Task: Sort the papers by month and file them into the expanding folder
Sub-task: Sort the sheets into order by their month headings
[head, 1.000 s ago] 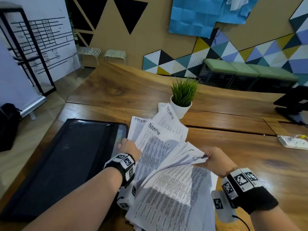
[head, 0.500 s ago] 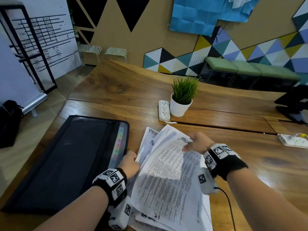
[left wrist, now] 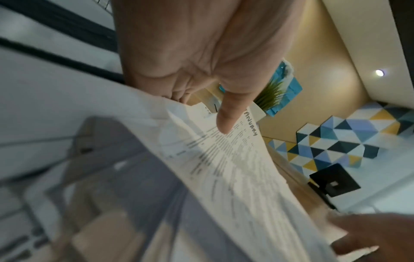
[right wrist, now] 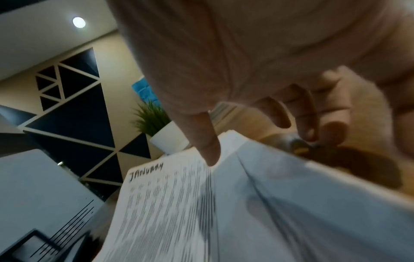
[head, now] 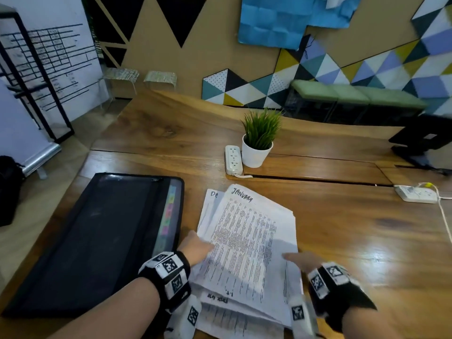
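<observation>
A stack of printed papers (head: pixel 249 241) lies on the wooden table (head: pixel 354 241), its top sheet headed "JANUARY" and a sheet starting "De" showing beneath. My left hand (head: pixel 195 248) pinches the stack's left edge. In the left wrist view its thumb (left wrist: pixel 226 117) lies on top of the papers (left wrist: pixel 235 168) and its fingers go under them. My right hand (head: pixel 300 261) is at the stack's right edge. In the right wrist view its thumb (right wrist: pixel 208 148) touches the top sheet (right wrist: pixel 170 203) while its fingers (right wrist: pixel 306 120) hang loosely over the wood. The black expanding folder (head: pixel 97 241) lies to the left with coloured tabs (head: pixel 168 214) showing.
A potted plant (head: pixel 259 143) and a white power strip (head: pixel 233 160) stand just beyond the papers. A white adapter (head: pixel 415 194) with a cable lies at the right, and a black stand (head: pixel 420 140) sits at the far right. Bare wood lies right of the stack.
The fanned papers have come down flat on the table with the January sheet on top. My right hand let go and drew back to the near right edge. My left hand kept its hold.
</observation>
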